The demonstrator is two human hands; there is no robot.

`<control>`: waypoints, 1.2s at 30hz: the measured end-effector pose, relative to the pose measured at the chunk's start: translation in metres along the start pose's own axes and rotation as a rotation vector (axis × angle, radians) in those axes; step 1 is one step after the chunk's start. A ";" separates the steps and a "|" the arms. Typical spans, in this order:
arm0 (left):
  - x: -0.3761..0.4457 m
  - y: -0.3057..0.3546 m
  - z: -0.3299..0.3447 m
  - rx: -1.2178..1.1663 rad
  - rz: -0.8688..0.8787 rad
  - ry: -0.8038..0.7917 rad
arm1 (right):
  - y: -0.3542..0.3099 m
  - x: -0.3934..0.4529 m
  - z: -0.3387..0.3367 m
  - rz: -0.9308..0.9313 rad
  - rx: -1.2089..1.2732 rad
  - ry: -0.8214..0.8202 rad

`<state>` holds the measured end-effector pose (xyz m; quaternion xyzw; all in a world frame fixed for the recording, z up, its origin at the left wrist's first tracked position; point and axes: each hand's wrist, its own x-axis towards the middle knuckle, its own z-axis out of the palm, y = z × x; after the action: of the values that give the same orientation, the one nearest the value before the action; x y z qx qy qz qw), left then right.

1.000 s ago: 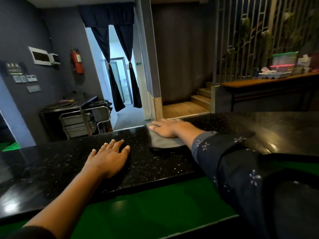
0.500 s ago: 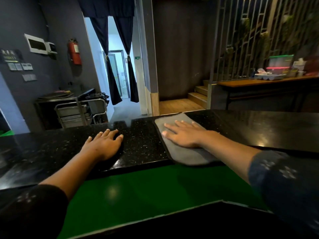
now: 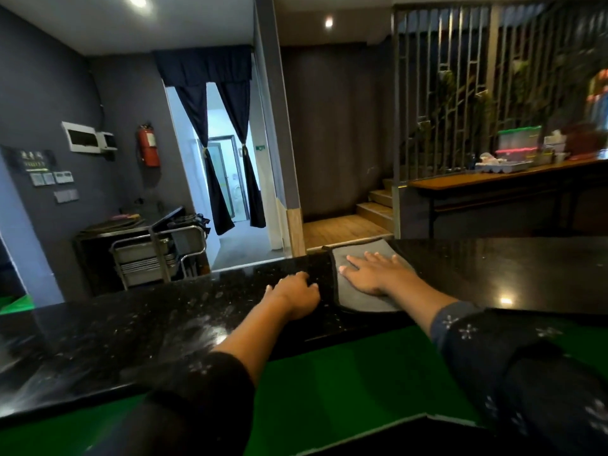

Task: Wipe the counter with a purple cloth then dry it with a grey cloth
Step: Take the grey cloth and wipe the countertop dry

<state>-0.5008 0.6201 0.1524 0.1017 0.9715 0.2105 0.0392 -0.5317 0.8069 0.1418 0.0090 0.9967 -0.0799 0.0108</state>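
A grey cloth (image 3: 353, 292) lies flat on the black speckled counter (image 3: 164, 320), reaching from its far edge to its near edge. My right hand (image 3: 375, 274) presses on the cloth with flat, spread fingers. My left hand (image 3: 296, 291) rests on the bare counter just left of the cloth, its fingers loosely bent and holding nothing. No purple cloth is in view.
A green lower surface (image 3: 345, 376) runs below the counter's near edge. Beyond the counter stand a metal cart (image 3: 158, 255), a curtained doorway (image 3: 223, 179), wooden steps (image 3: 371, 209) and a wooden side table (image 3: 493, 179) bearing containers.
My right hand slid the grey cloth from the far edge toward me, then back out a little. My left hand shifted right, closer to the cloth, and its fingers bent. The view tilted up.
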 end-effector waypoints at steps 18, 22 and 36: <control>0.048 -0.015 0.025 0.216 0.112 0.052 | 0.049 0.128 -0.012 0.056 -0.033 -0.083; 0.051 -0.015 0.026 0.212 0.107 0.053 | 0.041 0.100 -0.008 0.022 -0.040 -0.033; 0.041 -0.012 0.024 0.189 0.095 0.024 | 0.013 -0.062 0.008 -0.217 -0.022 -0.073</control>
<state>-0.5398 0.6277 0.1244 0.1485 0.9815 0.1208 0.0078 -0.4690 0.8173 0.1332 -0.1021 0.9916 -0.0699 0.0383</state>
